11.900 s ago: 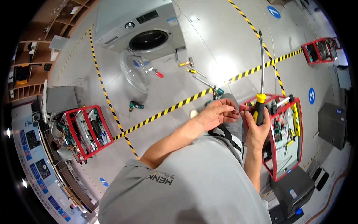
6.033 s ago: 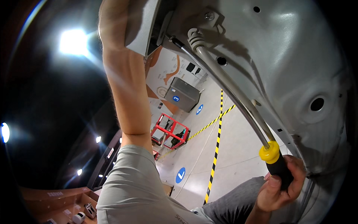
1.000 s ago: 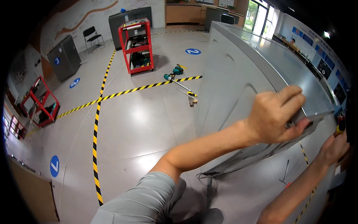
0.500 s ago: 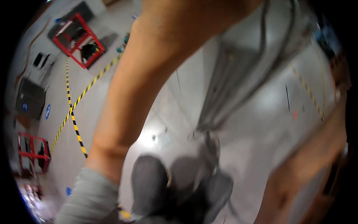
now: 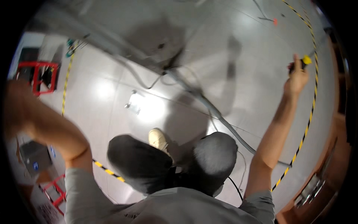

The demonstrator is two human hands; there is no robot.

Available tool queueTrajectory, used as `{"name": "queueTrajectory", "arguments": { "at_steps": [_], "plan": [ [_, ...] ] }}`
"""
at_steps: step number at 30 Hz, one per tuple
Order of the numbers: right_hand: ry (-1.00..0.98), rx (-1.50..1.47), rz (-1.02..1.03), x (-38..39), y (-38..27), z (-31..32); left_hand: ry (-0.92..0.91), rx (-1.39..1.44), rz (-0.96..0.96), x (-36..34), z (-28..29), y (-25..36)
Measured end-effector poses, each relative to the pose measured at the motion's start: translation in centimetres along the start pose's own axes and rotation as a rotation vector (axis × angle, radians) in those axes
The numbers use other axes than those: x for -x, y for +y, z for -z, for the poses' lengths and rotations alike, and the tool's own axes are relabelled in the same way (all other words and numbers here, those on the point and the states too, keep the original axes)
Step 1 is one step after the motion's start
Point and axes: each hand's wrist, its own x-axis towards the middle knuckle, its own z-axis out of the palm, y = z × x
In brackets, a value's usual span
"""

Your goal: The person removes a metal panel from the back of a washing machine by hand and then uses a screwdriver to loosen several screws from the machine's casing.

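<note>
On the right, my outstretched right hand point(image 5: 297, 77) is closed round a small yellow-and-black hand tool point(image 5: 306, 60); its exact kind is too small to tell. One finger lies along the tool's dark part. My left arm reaches out to the far left, where my left hand point(image 5: 15, 108) is a dark blur at the picture's rim. Its fingers cannot be made out, nor whether it holds anything. In front of me, a large grey metal panel or frame point(image 5: 112, 43) crosses the upper left. A thick grey hose point(image 5: 203, 100) runs from its lower corner toward the right across the floor.
Thin cables point(image 5: 140, 80) hang or lie by the panel's edge. A small shiny object point(image 5: 134, 102) lies on the floor. Yellow-and-black tape point(image 5: 308, 123) marks the floor at right. Red frames point(image 5: 37, 76) and a grey box point(image 5: 34, 158) stand at left; brown shelving point(image 5: 330, 153) at right.
My left arm has swung from across the middle to the far left. My right hand has come into view with the tool. The view has turned, and the grey panel now spans the upper left.
</note>
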Motion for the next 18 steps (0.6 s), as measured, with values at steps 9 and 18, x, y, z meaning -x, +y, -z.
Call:
{"name": "queueTrajectory", "arguments": {
  "at_steps": [9,18],
  "plan": [
    [0.272,0.308,-0.469,11.5,18.3,17.1,-0.505,0.194,-0.224,0.4,-7.2,10.3],
    [-0.098,0.679,-0.521,12.5,28.5,17.8,-0.663,0.200,-0.282,-2.3,-10.1,11.5]
  ]
}}
